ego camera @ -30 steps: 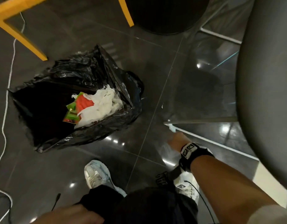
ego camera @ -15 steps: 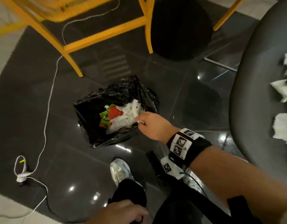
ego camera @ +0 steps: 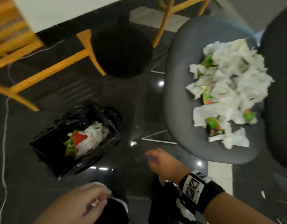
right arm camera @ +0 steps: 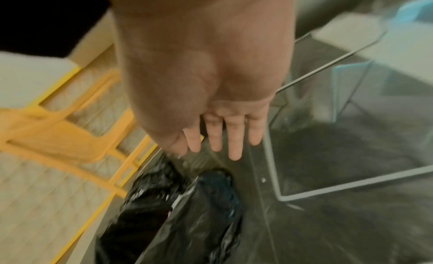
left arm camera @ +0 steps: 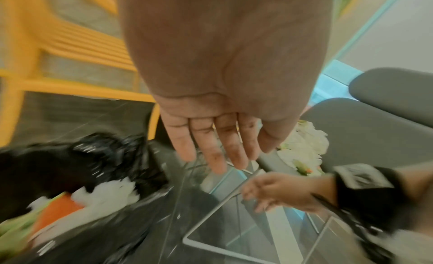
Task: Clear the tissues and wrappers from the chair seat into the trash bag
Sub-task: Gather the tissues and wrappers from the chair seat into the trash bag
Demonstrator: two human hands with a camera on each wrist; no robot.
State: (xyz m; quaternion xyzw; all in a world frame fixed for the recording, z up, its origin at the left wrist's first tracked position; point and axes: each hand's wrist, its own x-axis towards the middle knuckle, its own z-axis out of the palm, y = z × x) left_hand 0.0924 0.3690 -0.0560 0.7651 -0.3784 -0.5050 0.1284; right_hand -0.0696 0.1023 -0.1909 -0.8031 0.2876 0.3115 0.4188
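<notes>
A black trash bag [ego camera: 47, 143] stands open on the dark floor, with white tissues [ego camera: 94, 135] and red and green wrappers inside. To the right, a grey chair seat [ego camera: 178, 102] carries a pile of crumpled tissues [ego camera: 233, 81] mixed with green wrappers [ego camera: 214, 126]. My right hand [ego camera: 154, 159] hangs between the bag and the seat's front edge, fingers relaxed, holding nothing. The right wrist view shows its fingers [right arm camera: 234, 138] straight above the bag [right arm camera: 187, 221]. My left hand [ego camera: 91, 201] is low by my knee, empty, and its fingers [left arm camera: 218, 147] are straight.
A yellow wooden chair frame [ego camera: 47, 70] and a round black table base [ego camera: 121, 50] stand behind the bag. A white cable [ego camera: 4, 143] runs along the floor at the left. The grey chair's thin metal legs [ego camera: 157, 140] reach the floor beside my right hand.
My right hand held a scrap over the bag half a second ago. It has drawn back to the right, empty. My view has lifted and now takes in the pile on the seat.
</notes>
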